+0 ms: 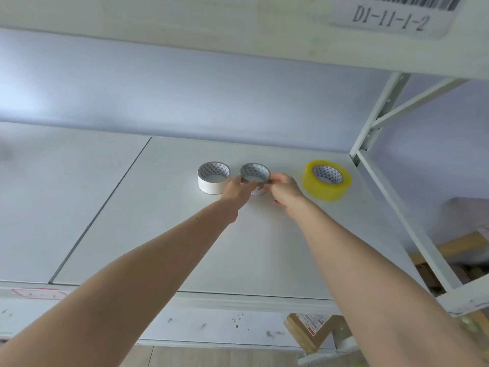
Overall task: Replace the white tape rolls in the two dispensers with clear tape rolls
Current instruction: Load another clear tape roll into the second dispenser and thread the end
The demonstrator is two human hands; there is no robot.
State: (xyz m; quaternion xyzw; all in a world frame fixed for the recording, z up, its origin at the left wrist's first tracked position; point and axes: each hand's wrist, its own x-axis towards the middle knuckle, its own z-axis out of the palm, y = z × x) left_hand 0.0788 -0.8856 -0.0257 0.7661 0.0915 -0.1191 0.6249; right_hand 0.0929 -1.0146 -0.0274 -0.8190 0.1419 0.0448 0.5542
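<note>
On the white shelf board (158, 207) lie three tape rolls in a row. A white tape roll (213, 178) is at the left. In the middle is a thin roll with a grey-brown rim (254, 172); both hands hold it. My left hand (238, 190) grips its left edge, and my right hand (284, 190) pinches its right edge. A thick yellowish clear tape roll (327, 180) lies flat at the right, apart from my hands. No dispenser is in view.
A shelf above (238, 27) carries a label reading D1-11-1-2 (389, 19). The white metal upright and braces of the rack (375, 120) stand at the right. Cardboard boxes (315, 332) lie below the shelf's front edge.
</note>
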